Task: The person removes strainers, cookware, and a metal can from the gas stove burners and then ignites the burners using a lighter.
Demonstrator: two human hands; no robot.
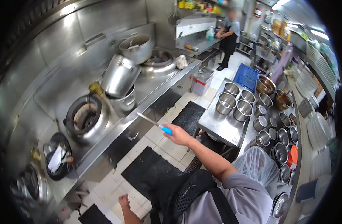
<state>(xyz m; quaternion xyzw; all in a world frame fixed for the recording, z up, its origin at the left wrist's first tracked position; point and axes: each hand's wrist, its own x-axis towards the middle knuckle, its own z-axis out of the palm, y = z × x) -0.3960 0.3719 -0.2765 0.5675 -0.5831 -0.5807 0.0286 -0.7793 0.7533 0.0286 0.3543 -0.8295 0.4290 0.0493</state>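
Note:
In the head view, my right hand (178,136) is wrapped round the blue handle of a knife (149,118). Its narrow metal blade points away from me, with the tip close to the front edge of the steel cooking range (148,95). My left hand (124,201) hangs low over the tiled floor, its fingers curled in, with nothing seen in them. Beyond the blade, a large steel pot (120,76) lies tilted on top of another steel pot (127,102). A wok burner (85,115) is to their left.
Black mats (150,171) cover parts of the floor. On my right stands a steel table (225,128) with several round containers and a blue crate (246,76). Bowls and plates (318,130) line the counter and shelf beyond. Another person (229,35) stands at the far end.

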